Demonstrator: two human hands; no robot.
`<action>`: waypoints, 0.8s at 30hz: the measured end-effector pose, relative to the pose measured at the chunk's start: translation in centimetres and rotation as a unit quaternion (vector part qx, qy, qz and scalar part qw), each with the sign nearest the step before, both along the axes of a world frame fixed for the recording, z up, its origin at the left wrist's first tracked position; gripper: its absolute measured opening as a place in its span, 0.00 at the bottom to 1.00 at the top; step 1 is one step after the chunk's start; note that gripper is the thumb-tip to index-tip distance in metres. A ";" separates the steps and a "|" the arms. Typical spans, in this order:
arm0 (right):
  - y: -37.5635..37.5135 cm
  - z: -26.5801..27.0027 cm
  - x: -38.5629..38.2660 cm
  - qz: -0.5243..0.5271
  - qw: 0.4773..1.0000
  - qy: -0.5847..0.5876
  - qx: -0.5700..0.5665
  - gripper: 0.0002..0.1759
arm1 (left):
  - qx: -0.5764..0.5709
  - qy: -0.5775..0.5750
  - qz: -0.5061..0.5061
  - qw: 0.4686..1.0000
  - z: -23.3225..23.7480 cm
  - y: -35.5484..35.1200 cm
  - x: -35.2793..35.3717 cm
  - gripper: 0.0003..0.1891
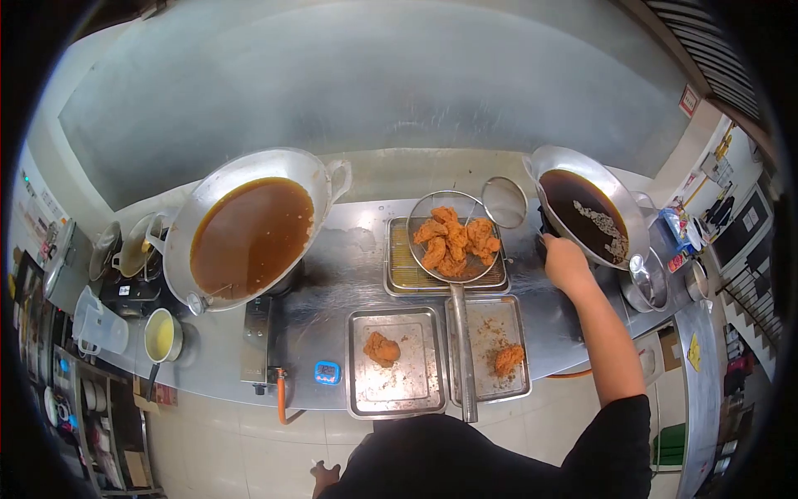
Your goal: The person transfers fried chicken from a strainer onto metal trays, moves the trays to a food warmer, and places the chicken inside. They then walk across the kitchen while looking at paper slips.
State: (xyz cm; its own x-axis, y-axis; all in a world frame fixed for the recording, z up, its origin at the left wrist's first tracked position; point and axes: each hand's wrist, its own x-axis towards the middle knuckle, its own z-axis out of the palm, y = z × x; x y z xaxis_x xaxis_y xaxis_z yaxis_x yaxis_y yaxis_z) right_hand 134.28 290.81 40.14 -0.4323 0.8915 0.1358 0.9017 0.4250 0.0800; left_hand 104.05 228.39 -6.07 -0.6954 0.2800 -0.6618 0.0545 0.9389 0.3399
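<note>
My right hand point(564, 262) is closed beside the lower left edge of the right wok point(542, 158), which holds dark oil with pale foam; what its fingers grip is hidden. My left hand point(325, 476) hangs low near the floor, its fingers apart and holding nothing. Fried chicken pieces point(454, 241) lie in a long-handled strainer point(463, 349) on a wire rack tray point(401, 274). One fried piece point(381, 349) sits on the left metal tray point(399, 394), another point(509, 360) on the right tray point(486, 320).
A large wok point(179, 249) of brown oil stands at the left. A small round sieve point(504, 203) rests above the chicken. Nearer are a blue timer point(327, 373), a burner control box point(256, 341), a yellow-filled pan point(163, 335) and a clear jug point(104, 328). A metal pot point(647, 291) stands right.
</note>
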 end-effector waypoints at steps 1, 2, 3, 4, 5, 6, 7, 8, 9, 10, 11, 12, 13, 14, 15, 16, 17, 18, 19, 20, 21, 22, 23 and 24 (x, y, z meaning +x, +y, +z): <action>0.3 -0.5 -0.3 -0.002 1.000 -0.006 0.014 0.11 | 0.016 0.001 -0.013 1.000 0.6 0.7 -0.1 0.44; 0.6 -1.2 -0.5 -0.004 1.000 -0.011 0.029 0.11 | 0.027 0.006 -0.009 1.000 0.3 0.9 -0.1 0.44; 1.0 -2.2 -0.7 -0.014 0.999 -0.015 0.030 0.11 | 0.038 0.011 -0.005 0.999 0.0 1.3 -0.3 0.44; 1.5 -3.3 -1.0 -0.023 0.999 -0.019 0.032 0.10 | 0.049 0.016 0.000 0.999 -0.2 1.4 -0.5 0.44; 1.8 -3.9 -1.3 -0.032 0.999 -0.023 0.035 0.10 | 0.055 0.016 0.000 0.998 -0.1 1.5 -0.5 0.44; 1.9 -4.4 -1.4 -0.026 0.999 -0.018 0.019 0.10 | 0.061 0.015 0.001 0.998 0.0 1.5 -0.6 0.44; 1.7 -4.7 -1.4 -0.019 1.000 -0.015 0.003 0.10 | 0.067 0.014 0.002 0.998 0.1 1.5 -0.6 0.44; 1.6 -5.2 -1.4 -0.012 1.000 -0.012 -0.012 0.10 | 0.059 0.007 0.004 0.998 0.3 1.4 -0.6 0.44; 2.3 -6.6 -0.8 -0.005 0.999 -0.008 -0.040 0.10 | 0.050 0.000 0.007 0.999 0.5 1.1 -0.5 0.43; 1.7 -6.6 -1.0 -0.003 0.997 -0.017 -0.071 0.10 | 0.041 -0.008 0.010 0.999 0.9 0.8 -0.3 0.43; 0.7 -6.4 -1.3 -0.002 0.994 -0.027 -0.102 0.10 | 0.020 -0.022 -0.003 1.000 1.5 0.4 0.0 0.44; -0.2 -6.4 -1.5 -0.003 0.990 -0.037 -0.133 0.10 | -0.001 -0.035 -0.018 0.999 2.0 0.1 0.2 0.44; -0.7 -6.9 -1.7 -0.003 0.986 -0.038 -0.163 0.11 | -0.021 -0.049 -0.034 0.998 2.5 -0.1 0.4 0.44; -0.9 -6.6 -2.1 0.019 0.985 -0.035 -0.169 0.12 | -0.039 -0.064 -0.034 0.997 3.0 -0.2 0.7 0.44; -1.3 -6.3 -2.3 0.040 0.983 -0.032 -0.177 0.13 | -0.048 -0.073 -0.026 0.996 3.5 -0.3 0.8 0.44; -1.6 -6.1 -2.5 0.061 0.981 -0.029 -0.184 0.14 | -0.054 -0.080 -0.019 0.995 3.6 -0.4 0.9 0.44; -1.5 -5.7 -2.6 -0.007 0.968 0.065 -0.244 0.15 | -0.056 -0.084 -0.010 0.995 3.8 -0.5 0.9 0.44; -1.0 -5.2 -2.6 -0.075 0.938 0.157 -0.300 0.15 | -0.059 -0.088 -0.002 0.994 3.9 -0.4 0.9 0.44; -0.7 -4.7 -2.6 -0.141 0.893 0.247 -0.349 0.15 | -0.060 -0.091 0.006 0.994 4.1 -0.3 0.8 0.45; -0.4 -4.2 -2.0 -0.154 0.879 0.284 -0.351 0.15 | -0.060 -0.093 0.013 0.994 4.2 -0.1 0.8 0.45; 0.2 -3.5 -1.1 -0.165 0.863 0.320 -0.354 0.14 | -0.059 -0.096 0.022 0.993 4.4 0.1 0.8 0.45; 0.7 -3.0 -0.4 -0.177 0.846 0.354 -0.357 0.13 | -0.056 -0.100 0.032 0.993 4.8 0.4 0.8 0.45; 0.9 -2.5 0.3 -0.185 0.833 0.369 -0.369 0.13 | -0.053 -0.101 0.045 0.992 5.1 0.7 0.6 0.45; 1.1 -2.1 1.0 -0.196 0.818 0.383 -0.381 0.13 | -0.048 -0.101 0.055 0.992 5.2 1.1 0.5 0.45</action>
